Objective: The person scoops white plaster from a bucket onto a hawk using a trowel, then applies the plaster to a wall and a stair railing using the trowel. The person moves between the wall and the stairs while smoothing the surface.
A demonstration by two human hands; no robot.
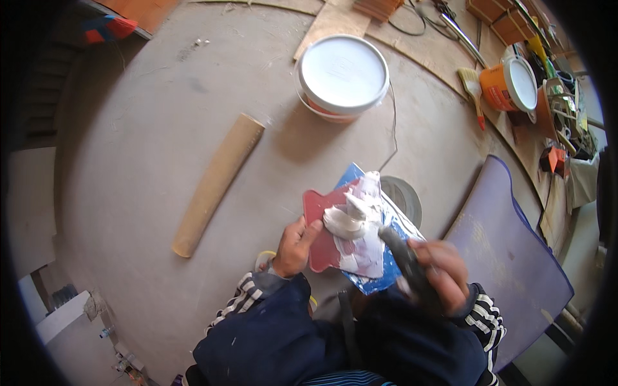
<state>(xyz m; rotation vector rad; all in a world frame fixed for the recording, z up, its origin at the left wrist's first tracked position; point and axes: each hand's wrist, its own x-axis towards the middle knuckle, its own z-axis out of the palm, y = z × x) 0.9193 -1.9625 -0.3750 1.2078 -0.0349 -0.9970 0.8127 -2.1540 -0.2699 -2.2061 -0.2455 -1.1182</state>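
Note:
My left hand (295,248) grips the edge of a red plastic spreader (317,209), thumb on top. Thick white paste (351,219) is heaped and smeared over its right part. In my right hand (444,273), slightly blurred, is a dark-handled tool (407,260), its tip end close to the paste. Behind and below the spreader shows a blue plate (386,276) streaked with white. Whether that plate is joined to the dark handle I cannot tell. Both hands are in front of my lap.
A lidded white bucket (344,71) stands ahead on the grey floor, and a cardboard tube (219,186) lies left. On the right are a purple mat (508,257), a brush (473,90) and an orange bucket (499,89). A round grey disc (405,196) is partly hidden by the plate.

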